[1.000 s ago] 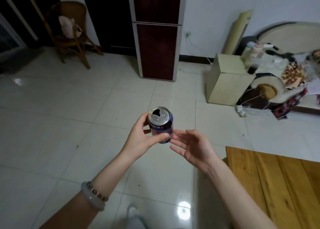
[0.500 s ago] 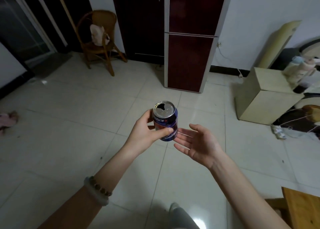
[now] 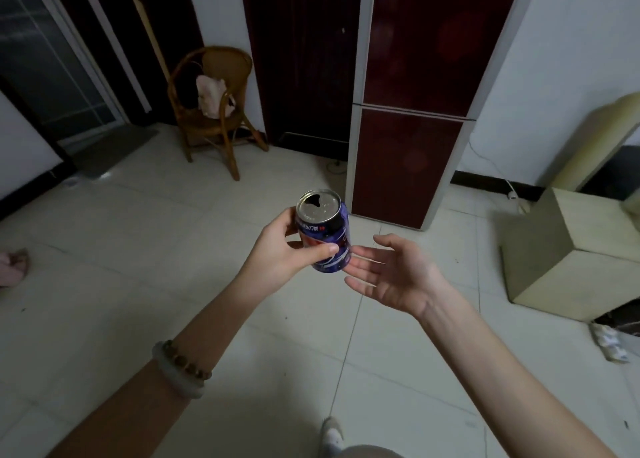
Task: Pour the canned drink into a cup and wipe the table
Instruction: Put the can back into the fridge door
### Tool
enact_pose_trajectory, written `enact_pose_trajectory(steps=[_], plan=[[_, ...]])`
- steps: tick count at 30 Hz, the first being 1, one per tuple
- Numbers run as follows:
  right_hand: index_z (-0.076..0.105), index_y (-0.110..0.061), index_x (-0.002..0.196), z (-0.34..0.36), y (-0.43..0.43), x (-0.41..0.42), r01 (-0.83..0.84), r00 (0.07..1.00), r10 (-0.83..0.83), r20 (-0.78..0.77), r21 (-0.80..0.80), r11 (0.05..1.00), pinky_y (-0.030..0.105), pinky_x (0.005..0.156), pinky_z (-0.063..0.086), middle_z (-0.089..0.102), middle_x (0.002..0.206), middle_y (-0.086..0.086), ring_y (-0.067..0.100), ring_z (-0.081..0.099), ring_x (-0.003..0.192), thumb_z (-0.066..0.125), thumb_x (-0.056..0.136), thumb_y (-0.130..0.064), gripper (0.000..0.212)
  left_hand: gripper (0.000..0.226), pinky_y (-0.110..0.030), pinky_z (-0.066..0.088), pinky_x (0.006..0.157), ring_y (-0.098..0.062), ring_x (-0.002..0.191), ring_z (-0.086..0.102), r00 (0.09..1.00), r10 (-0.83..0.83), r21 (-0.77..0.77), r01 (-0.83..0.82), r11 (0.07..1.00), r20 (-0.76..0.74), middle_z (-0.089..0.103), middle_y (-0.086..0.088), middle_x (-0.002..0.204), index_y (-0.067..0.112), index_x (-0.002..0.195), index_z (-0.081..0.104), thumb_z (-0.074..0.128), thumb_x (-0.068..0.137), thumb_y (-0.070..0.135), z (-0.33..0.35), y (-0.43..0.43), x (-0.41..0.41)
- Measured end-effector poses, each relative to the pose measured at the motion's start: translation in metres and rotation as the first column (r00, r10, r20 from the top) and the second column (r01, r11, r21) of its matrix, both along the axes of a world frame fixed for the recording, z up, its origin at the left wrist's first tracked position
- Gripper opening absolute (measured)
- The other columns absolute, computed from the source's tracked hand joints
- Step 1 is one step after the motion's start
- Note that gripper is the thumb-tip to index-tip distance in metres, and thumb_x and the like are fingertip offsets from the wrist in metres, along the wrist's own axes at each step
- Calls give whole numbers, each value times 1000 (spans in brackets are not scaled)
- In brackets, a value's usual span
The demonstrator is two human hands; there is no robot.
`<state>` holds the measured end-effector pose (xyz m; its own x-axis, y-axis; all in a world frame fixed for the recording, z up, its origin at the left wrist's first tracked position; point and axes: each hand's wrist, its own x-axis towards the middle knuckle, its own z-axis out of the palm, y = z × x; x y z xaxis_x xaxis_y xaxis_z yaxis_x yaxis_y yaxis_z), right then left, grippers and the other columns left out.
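A blue drink can (image 3: 327,236) with an opened silver top is held upright in front of me, over the tiled floor. My left hand (image 3: 287,251) grips it by the side, thumb across the front. My right hand (image 3: 394,274) hovers just right of the can, palm up and fingers spread, fingertips close to the can's lower side. No cup and no table appear in this view.
A dark red fridge (image 3: 412,118) stands straight ahead. A wicker chair (image 3: 214,111) with a cloth on it is at the back left. A pale box (image 3: 575,249) sits on the floor at right. My shoe (image 3: 332,437) shows at the bottom edge.
The view has swung left and up: the wooden table at lower right has left the frame and the chair and fridge have come closer to centre. Both hands keep their pose around the can.
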<state>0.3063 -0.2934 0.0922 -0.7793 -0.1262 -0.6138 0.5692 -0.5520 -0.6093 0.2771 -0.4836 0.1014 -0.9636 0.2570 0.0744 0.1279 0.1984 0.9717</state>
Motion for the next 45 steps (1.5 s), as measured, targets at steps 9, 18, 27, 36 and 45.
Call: enact_pose_trajectory(steps=[9, 18, 27, 36, 45], plan=[[58, -1, 105, 8, 2, -151, -22, 1000, 22, 7, 10, 1000, 40, 86, 47, 64, 96, 18, 28, 61, 90, 45, 90, -25, 31, 48, -3, 44, 72, 2, 96, 61, 999, 43, -12, -43, 999, -5, 67, 13, 103, 29, 106, 60, 82, 67, 12, 10, 5, -148], [57, -1, 110, 15, -5, -313, 87, 996, -87, -9, 2, 996, 40, 88, 46, 63, 101, 18, 29, 60, 95, 45, 88, -25, 34, 60, -11, 46, 80, -4, 106, 59, 995, -101, -26, 101, 995, -22, 66, 9, 112, 19, 120, 58, 84, 66, 17, 20, 1, -331], [62, -2, 100, 22, -9, -460, 199, 979, -196, -65, 60, 978, 38, 88, 46, 67, 89, 13, 25, 62, 89, 46, 89, -25, 30, 56, -1, 42, 72, 4, 101, 58, 973, -224, -58, 220, 974, -58, 64, 18, 106, 29, 111, 58, 85, 64, 17, 36, 9, -502], [62, -3, 104, 17, 25, -580, 222, 974, -215, -72, 104, 969, 39, 83, 47, 65, 100, 14, 26, 61, 92, 47, 89, -27, 33, 53, -4, 44, 70, 11, 85, 62, 961, -271, -12, 271, 962, -55, 67, 11, 100, 14, 111, 60, 83, 65, 3, 34, 45, -630], [63, -5, 96, 33, 89, -720, 142, 984, -122, -130, 161, 977, 38, 79, 47, 65, 90, 11, 24, 60, 86, 41, 89, -22, 29, 49, -13, 47, 79, 3, 92, 64, 962, -253, -49, 249, 967, -106, 70, 11, 98, 28, 102, 62, 86, 62, 11, 46, 103, -770]])
